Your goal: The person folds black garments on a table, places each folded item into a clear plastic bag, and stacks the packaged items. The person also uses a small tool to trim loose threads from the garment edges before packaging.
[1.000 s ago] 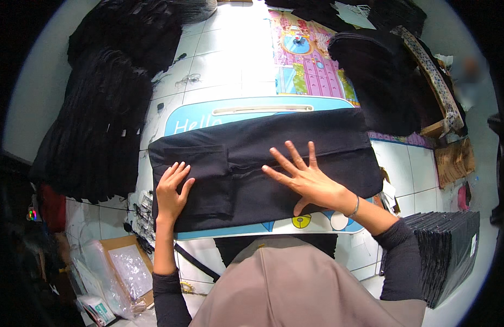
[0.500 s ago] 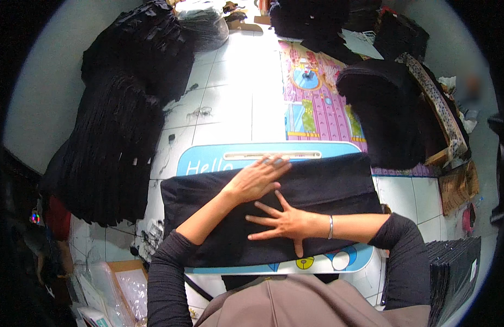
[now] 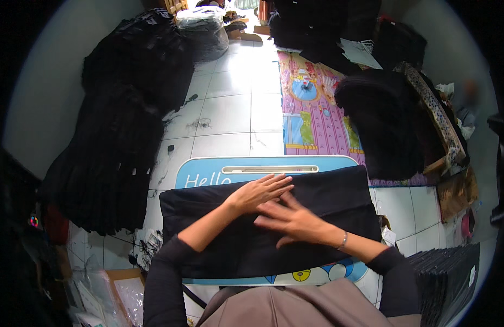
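A folded piece of black cloth (image 3: pixel 219 234) lies spread across a low blue table (image 3: pixel 347 162) in front of me. My left hand (image 3: pixel 260 193) rests flat near the cloth's far edge, fingers stretched to the right. Just right of it and nearer to me is my right hand (image 3: pixel 301 223), palm down over the cloth with its fingers apart and slightly blurred. Its fingertips come close to the left hand; whether they touch it, I cannot tell. Neither hand grips anything. The cloth hides most of the tabletop, leaving the far strip and part of the near edge showing.
Tall heaps of black garments (image 3: pixel 113 147) stand at the left, with another black pile (image 3: pixel 380 125) at the right on a colourful mat (image 3: pixel 328 131). A stack of dark folded pieces (image 3: pixel 445 278) sits near right. Plastic packaging (image 3: pixel 126 300) lies near left. White floor tiles (image 3: pixel 225 114) run between.
My right hand has shifted away from me over the cloth, its fingers now closer to the left hand. The left hand stays flat in about the same place. The whole view has tilted slightly.
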Available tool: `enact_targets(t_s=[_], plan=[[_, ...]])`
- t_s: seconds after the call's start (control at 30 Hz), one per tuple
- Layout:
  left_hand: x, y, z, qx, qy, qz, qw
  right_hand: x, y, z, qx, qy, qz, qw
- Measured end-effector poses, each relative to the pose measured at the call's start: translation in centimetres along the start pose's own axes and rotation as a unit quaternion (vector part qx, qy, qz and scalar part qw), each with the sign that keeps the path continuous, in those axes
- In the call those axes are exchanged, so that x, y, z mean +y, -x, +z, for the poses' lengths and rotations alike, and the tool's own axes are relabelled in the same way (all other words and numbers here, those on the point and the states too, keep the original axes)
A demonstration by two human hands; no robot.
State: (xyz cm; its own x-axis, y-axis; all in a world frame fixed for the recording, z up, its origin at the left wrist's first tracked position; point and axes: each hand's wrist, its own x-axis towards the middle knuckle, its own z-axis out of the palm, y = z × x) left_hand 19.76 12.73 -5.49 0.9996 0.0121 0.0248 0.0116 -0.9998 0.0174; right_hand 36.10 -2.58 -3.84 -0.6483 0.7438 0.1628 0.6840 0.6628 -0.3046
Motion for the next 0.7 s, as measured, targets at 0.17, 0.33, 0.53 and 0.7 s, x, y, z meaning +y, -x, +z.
enact_targets(t_s=[0.17, 0.33, 0.53, 0.7], plan=[[5.7, 7.5, -3.1, 0.154, 0.229, -0.192, 0.942, 6.3, 7.9, -2.3, 0.129, 0.208, 0.443, 0.863], [8.9, 16.2, -2.9, 0.135, 0.145, -0.326, 0.924, 5.6, 6.0, -1.2, 0.098, 0.252, 0.431, 0.861], [6.5, 20.9, -2.0, 0.153, 0.040, -0.405, 0.901, -9.2, -11.6, 5.9, 0.198, -0.161, -0.013, 0.967], [6.1, 21.5, -1.7, 0.146, 0.080, -0.394, 0.904, -9.0, -19.0, 13.7, 0.021, 0.084, -0.047, 0.995]])
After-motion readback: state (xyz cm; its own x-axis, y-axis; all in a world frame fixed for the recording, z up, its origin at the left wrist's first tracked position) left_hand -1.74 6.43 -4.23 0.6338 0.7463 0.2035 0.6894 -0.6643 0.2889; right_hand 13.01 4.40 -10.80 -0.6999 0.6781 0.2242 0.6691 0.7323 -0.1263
